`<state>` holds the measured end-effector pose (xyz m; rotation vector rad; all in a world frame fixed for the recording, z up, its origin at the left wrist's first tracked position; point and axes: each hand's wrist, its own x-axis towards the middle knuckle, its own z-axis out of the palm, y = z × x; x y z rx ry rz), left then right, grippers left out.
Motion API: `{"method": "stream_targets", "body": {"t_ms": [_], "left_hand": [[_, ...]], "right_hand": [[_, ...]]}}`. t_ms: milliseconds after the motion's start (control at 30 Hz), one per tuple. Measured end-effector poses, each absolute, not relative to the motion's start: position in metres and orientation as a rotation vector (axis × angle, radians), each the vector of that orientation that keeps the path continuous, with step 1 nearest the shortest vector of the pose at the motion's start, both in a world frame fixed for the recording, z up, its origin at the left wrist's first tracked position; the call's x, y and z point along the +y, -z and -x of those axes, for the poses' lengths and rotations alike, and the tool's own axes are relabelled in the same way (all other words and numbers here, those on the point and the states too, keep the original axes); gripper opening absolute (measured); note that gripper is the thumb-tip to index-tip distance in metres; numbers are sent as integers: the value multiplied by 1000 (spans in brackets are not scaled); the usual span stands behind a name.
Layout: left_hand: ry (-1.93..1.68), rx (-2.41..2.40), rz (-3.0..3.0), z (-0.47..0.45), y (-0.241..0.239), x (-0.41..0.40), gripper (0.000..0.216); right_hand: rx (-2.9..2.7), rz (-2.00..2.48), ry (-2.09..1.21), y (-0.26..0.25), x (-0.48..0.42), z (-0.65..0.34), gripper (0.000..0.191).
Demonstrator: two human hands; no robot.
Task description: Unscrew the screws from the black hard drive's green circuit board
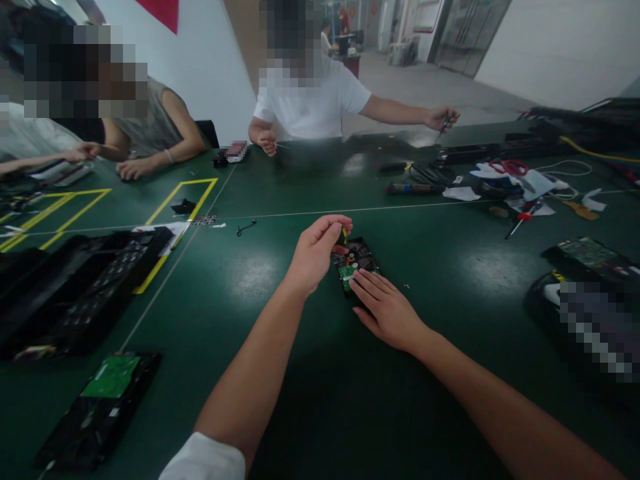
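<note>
In the head view a black hard drive (367, 250) with a green circuit board lies on the green table in front of me. My left hand (316, 252) is closed around a small black and yellow screwdriver (343, 235) above the far part of the drive. Its tip is hard to make out. Across the near right side of the drive rests my right hand (387, 308), fingers stretched out flat and the thumb apart. Two tiny light bits (407, 286), perhaps screws, lie to the right of the drive.
Another hard drive (113, 377) lies at the near left, beside a long black casing (95, 287). A red-handled screwdriver (523, 219), cables and papers are at the right, with a circuit board unit (585, 257). Across the table sits a person in white (310, 100); others sit left.
</note>
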<state>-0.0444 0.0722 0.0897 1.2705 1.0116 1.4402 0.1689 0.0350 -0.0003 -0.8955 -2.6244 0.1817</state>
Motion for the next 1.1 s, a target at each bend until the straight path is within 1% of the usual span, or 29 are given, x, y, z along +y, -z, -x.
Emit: {"method": "stream_targets", "body": {"t_ms": [167, 500, 667, 900, 1100], "left_hand": [[-1416, 1081, -1361, 45, -88, 73, 24], [-1395, 1181, -1568, 41, -86, 71, 20], [-1375, 1183, -1611, 44, -86, 69, 23], [-1307, 1049, -1396, 45, -93, 67, 23], [-1335, 973, -1157, 40, -96, 67, 10]], "right_hand": [[-2615, 895, -185, 1, 35, -168, 54], [-2606, 902, -203, 2, 35, -168, 54], [-2606, 891, -195, 2, 35, -168, 54], [-2593, 898, -203, 2, 34, -168, 55], [-2595, 895, -203, 3, 35, -168, 54]]}}
